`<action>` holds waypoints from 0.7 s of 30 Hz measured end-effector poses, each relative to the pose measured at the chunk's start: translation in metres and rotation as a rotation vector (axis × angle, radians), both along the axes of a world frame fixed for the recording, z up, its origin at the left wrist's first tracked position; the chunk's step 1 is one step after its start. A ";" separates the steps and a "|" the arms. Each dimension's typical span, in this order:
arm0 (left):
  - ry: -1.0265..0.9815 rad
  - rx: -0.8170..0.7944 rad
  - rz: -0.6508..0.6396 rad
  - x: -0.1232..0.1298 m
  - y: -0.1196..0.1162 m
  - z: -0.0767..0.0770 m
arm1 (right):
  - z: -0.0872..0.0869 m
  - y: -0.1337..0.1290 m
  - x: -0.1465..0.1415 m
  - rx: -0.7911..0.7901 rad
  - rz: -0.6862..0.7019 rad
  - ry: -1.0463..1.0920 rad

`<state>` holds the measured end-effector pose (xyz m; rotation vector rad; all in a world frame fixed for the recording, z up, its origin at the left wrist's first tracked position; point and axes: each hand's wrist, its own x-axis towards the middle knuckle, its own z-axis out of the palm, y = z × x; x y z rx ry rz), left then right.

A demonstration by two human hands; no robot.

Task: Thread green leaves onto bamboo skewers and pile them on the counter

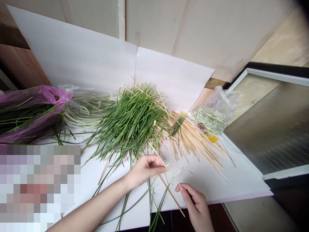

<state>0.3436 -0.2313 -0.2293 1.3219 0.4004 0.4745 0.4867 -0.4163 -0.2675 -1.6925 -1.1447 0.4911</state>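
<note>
My left hand (pixel 151 169) is closed in a pinch, with the pale end of a garlic chive showing at its fingertips. A thin bamboo skewer (pixel 158 154) slants down past those fingers to my right hand (pixel 194 201), which grips its lower end between thumb and fingers. Between the two hands, chive stalks (pixel 177 173) cross the skewer, and their green leaves hang toward the table's front edge. Whether they are pierced or only lie against it, I cannot tell. Behind my left hand rises a large heap of green chives (pixel 130 120).
Many loose bamboo skewers (pixel 195 138) fan out right of the heap. A clear bag of pale green shreds (pixel 210 117) stands at the back right. To the left are a purple bag (pixel 51 95) and a clear bag of pale stems (pixel 83 111). A glass-panelled frame (pixel 263 119) borders the right side.
</note>
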 end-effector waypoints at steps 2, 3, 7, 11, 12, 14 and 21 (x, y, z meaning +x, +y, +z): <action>-0.061 -0.070 0.071 -0.002 0.006 0.004 | 0.000 -0.003 0.003 -0.001 -0.011 -0.003; -0.092 -0.105 0.117 -0.003 0.009 0.007 | 0.000 -0.004 0.004 -0.003 -0.016 -0.004; -0.190 -0.184 0.311 -0.008 0.023 0.014 | 0.000 -0.007 0.008 -0.030 -0.016 -0.008; -0.199 -0.183 0.376 -0.011 0.028 0.014 | 0.000 -0.006 0.008 -0.051 0.006 -0.011; -0.197 -0.184 0.369 -0.010 0.028 0.013 | 0.000 -0.006 0.008 -0.053 0.008 -0.011; -0.200 -0.187 0.352 -0.010 0.027 0.011 | 0.000 -0.006 0.008 -0.060 0.010 -0.010; -0.239 -0.261 0.370 -0.008 0.027 0.014 | -0.003 -0.007 0.009 -0.063 -0.020 -0.001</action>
